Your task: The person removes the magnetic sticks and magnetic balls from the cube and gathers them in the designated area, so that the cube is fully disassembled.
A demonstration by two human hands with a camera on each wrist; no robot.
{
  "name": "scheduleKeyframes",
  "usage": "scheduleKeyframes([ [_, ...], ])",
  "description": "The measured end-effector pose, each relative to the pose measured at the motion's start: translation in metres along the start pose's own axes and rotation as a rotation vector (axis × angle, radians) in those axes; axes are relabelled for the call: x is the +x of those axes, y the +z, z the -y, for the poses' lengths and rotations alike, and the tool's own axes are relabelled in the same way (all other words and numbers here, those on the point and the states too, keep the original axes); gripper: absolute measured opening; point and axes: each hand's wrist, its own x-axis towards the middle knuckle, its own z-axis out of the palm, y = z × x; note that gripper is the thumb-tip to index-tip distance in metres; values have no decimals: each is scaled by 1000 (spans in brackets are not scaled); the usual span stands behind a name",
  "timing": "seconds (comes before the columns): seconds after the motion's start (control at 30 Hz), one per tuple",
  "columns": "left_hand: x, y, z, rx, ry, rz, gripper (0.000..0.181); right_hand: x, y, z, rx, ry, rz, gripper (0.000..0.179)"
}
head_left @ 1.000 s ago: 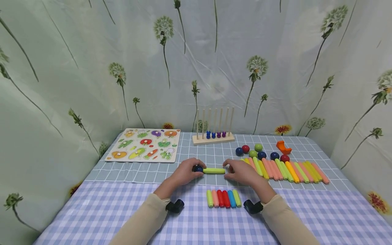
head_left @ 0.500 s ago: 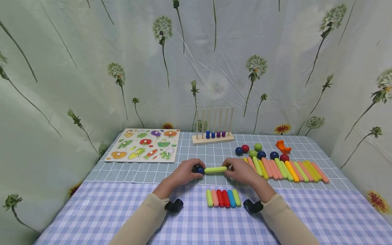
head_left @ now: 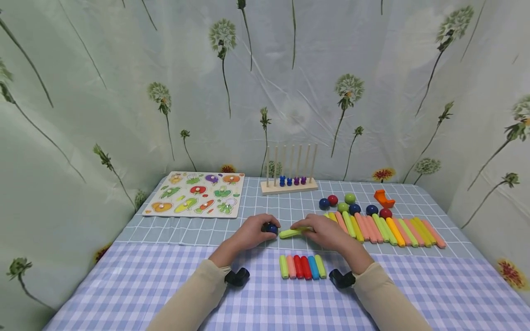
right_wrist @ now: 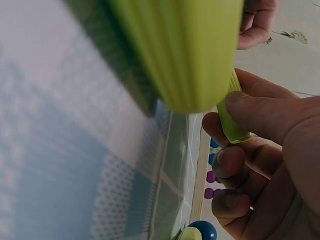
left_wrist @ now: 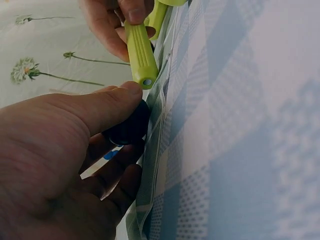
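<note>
My left hand holds a dark blue ball just above or on the grey grid cloth; I cannot tell which. In the left wrist view the thumb lies along the ball, with fingers curled behind it. A lime green ridged stick is pinched between thumb and fingers of my right hand. Its near end, with a small round silvery spot, points toward the ball in the left wrist view. In the head view a small gap separates stick and ball.
A short row of sticks lies nearer me. More sticks, several balls and an orange curved piece lie to the right. Behind stand a peg rack with beads and a vegetable puzzle board.
My right hand, first beside the stick's right end, has taken hold of it. The stick's left end has drawn away from the ball and tilted. My left hand stays nearly still.
</note>
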Motion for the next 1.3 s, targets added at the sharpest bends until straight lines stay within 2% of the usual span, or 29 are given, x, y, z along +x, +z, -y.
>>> scheduleKeyframes([
  [0.13, 0, 1, 0, 0, 5, 1, 24, -1, -5, -3, 71, 43, -14, 26],
  [0.27, 0, 1, 1, -8, 17, -2, 24, -2, -14, -10, 124, 127, -70, 17],
  [0.4, -1, 1, 2, -6, 23, -9, 25, -2, -23, -18, 92, 243, -106, 15],
  [0.57, -1, 0, 3, -2, 21, -15, 25, -1, -25, -23, 53, 338, -88, 24],
  [0.73, -1, 0, 3, -3, 14, -10, 26, 1, -21, -27, 27, 342, -70, 38],
  [1.1, 1, 0, 0, -11, 20, -1, 27, -1, -18, -35, -3, 353, -100, 32],
  [1.2, 1, 0, 0, -13, -8, 1, 32, -2, -19, -34, -1, 330, -89, 34],
  [1.3, 1, 0, 0, -13, -37, -9, 37, -5, -21, -32, -12, 283, -37, 38],
])
